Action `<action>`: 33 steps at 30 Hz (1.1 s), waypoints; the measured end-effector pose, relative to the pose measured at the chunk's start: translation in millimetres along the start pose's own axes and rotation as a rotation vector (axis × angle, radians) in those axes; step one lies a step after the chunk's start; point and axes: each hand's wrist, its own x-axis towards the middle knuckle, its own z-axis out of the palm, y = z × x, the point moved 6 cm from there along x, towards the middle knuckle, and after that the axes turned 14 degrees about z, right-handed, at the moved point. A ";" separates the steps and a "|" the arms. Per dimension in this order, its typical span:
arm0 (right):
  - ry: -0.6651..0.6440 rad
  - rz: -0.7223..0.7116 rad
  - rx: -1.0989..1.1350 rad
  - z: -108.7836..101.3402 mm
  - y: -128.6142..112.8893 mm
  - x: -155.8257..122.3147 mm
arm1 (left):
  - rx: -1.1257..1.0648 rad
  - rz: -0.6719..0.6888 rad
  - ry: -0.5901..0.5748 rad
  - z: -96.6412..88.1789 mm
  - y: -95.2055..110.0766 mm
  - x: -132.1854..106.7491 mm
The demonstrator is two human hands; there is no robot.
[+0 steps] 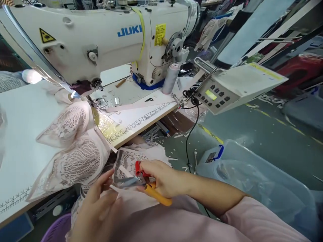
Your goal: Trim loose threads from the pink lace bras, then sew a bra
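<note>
My right hand (pixel 161 178) is closed around a pair of scissors (pixel 157 195) with one red and one orange handle. Their metal blades point left, toward my left hand (pixel 101 205). My left hand, partly blurred, has its fingers bent around pale pink fabric (pixel 133 196) near the blade tips. Just beyond the blades, lace (pixel 133 156) with a grey edge hangs over my lap, and a narrow pink strip lies across it. A pale pink lace bra (pixel 83 151) rests on the table edge, its cups facing up, beside the sewing machine's needle area.
A white sewing machine (pixel 113 40) stands over the table (pixel 15 134), which has ruler markings along its edge. A thread cone (pixel 171 79) and a control box (pixel 222 90) are at the right. Below are a clear plastic bin (pixel 272 181), a hanging black cable (pixel 187 144) and a purple basket (pixel 57 230).
</note>
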 end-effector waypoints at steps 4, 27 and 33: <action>-0.086 -0.116 -0.061 0.9 -3.8 -2.5 | -0.118 -0.003 -0.140 10.7 -5.0 9.0; -0.014 -0.131 -0.058 -1.2 -9.2 1.9 | -0.695 -0.391 -0.136 30.6 -15.7 19.1; 0.105 0.016 -0.066 -5.6 1.4 4.1 | -0.440 -0.325 0.056 7.8 -12.3 19.5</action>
